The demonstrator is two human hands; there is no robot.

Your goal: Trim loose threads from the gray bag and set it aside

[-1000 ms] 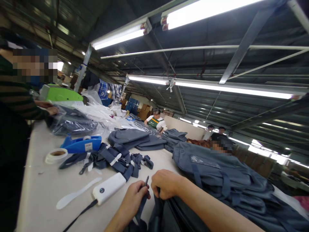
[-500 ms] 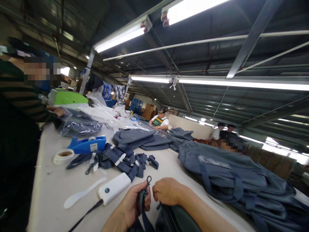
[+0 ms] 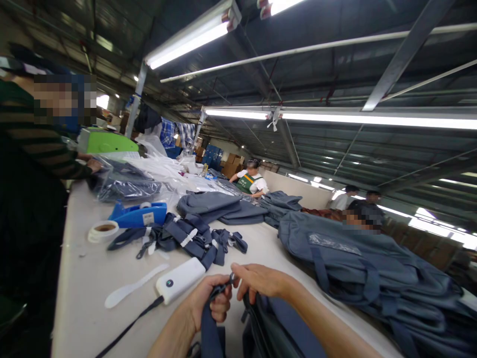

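My left hand clamped on dark blue strap, near edge of table. My right hand pinching metal clip at strap's top, fingers together, touching left hand. Dark bag under right wrist. White handheld device just left of hands, white spatula-shaped piece beyond it. Strap bundle farther off. Blue tape dispenser, tape roll far left. Pile of blue bags right.
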